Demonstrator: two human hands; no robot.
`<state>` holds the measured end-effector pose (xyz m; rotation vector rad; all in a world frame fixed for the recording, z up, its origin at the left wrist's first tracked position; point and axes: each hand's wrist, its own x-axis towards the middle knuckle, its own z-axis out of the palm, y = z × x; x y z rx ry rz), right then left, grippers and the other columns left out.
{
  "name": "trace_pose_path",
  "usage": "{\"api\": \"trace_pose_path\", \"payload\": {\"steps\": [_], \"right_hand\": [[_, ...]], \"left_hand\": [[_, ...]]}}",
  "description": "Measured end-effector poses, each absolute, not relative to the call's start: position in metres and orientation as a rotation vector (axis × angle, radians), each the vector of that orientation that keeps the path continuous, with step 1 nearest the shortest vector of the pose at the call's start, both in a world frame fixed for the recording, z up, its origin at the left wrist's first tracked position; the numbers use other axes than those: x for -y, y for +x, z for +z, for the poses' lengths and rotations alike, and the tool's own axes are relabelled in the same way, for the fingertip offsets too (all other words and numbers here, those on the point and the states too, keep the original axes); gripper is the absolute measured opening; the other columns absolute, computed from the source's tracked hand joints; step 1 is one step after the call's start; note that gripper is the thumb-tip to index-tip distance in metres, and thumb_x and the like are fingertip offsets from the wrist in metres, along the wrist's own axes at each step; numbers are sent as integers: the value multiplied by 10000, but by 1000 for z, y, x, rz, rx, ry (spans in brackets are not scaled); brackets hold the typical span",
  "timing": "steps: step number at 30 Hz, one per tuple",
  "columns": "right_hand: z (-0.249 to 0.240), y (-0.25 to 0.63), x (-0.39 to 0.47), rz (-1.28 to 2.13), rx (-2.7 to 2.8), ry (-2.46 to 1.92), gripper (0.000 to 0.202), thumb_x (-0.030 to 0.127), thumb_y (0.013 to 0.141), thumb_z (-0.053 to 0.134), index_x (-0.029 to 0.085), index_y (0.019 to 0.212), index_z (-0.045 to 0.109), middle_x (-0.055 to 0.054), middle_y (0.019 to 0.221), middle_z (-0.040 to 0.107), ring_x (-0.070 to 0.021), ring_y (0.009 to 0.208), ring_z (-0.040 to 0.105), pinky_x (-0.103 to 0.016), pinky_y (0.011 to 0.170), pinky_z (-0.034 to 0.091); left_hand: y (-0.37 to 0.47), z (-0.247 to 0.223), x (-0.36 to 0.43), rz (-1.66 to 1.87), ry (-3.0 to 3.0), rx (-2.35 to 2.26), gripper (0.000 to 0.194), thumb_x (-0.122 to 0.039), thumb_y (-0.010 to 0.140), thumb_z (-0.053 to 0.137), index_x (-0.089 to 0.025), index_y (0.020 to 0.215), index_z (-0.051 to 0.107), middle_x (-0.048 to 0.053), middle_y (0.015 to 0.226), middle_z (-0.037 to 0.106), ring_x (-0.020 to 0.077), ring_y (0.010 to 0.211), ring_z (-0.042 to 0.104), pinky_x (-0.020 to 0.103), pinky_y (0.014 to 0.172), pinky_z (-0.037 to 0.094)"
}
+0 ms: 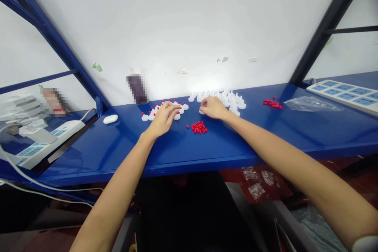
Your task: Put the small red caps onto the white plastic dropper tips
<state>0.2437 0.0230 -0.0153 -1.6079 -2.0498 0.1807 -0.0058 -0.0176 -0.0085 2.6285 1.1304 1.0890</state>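
My left hand (164, 118) is over the front of a group of white nozzle caps with red tips (185, 105), its fingers apart and reaching over the pieces. My right hand (213, 107) has its fingers curled together at a white cap (201, 112), which shows under the fingertips. Right behind and beside it stand several white caps without red tips (233, 100). A small pile of red tips (199, 127) lies on the blue table between the hands, nearer to me.
On the blue table (224, 145) are a white oval case (110, 119) at the left, more red pieces (273, 104) and a clear plastic bag (310, 103) at the right. A dark phone (137, 89) leans on the wall. Blue frame posts rise at both sides.
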Motion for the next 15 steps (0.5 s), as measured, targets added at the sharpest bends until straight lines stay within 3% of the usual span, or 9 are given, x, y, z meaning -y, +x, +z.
{"api": "trace_pose_path", "payload": {"steps": [4,9,15], "right_hand": [[-19,244,-25,246,2029,-1546,161,215,780,604,142,788,747,-87,764,733,-198,753,651,-281,715,460],[-21,243,-25,244,2019,-1533,183,252,793,589,141,781,734,-91,758,726,-201,777,651,-273,705,455],[-20,243,-23,168,2047,-1662,275,355,847,548,153,863,734,-129,896,741,-250,889,661,-309,733,463]], "left_hand": [[-3,-7,14,1348,2316,-1130,350,-413,996,468,-182,1036,728,87,1041,558,189,946,594,328,837,516],[-3,-10,10,1454,2189,-1106,251,-401,846,684,-185,970,716,83,1073,594,179,905,610,283,716,514],[-7,-10,18,981,2626,-1265,239,-395,917,591,-193,929,718,46,898,714,175,757,622,312,725,474]]}}
